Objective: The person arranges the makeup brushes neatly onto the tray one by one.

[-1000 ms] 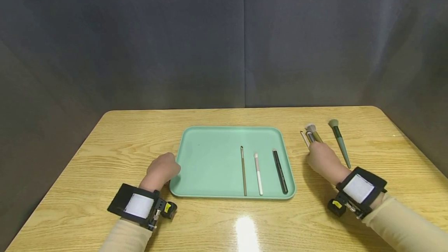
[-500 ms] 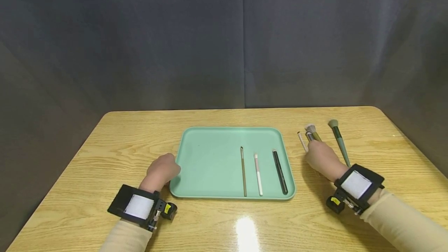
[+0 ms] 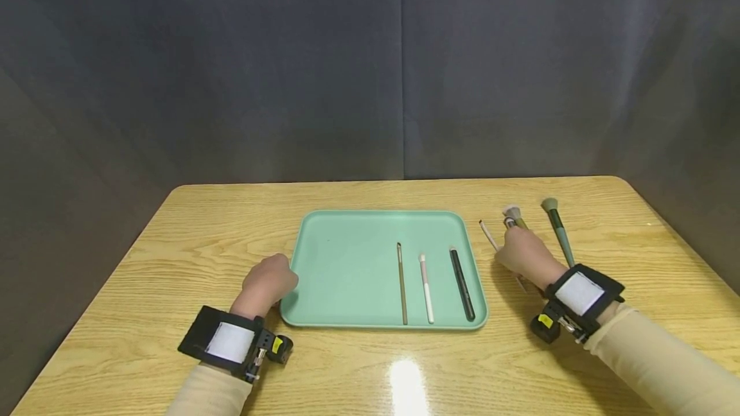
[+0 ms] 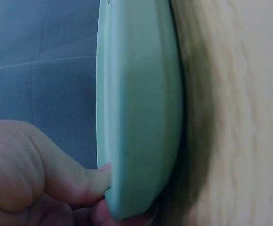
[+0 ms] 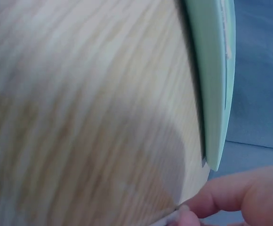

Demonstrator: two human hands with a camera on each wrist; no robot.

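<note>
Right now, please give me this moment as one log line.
left hand: pinches green tray by rim | right hand: holds white brush beside tray | on tray: three brushes

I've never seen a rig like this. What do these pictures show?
No robot here: a person's bare left hand and right hand do the work, with a camera strapped to each wrist. The wide picture comes from the head, looking forward and down; each close-up comes from one wrist. On the wooden table sits a mint tray holding a brown brush, a pink-and-white brush and a black brush. The left hand pinches the tray's rim. The right hand pinches a slim pale brush. Nearby lie a green brush and a grey-tipped brush partly hidden by the hand.
</note>
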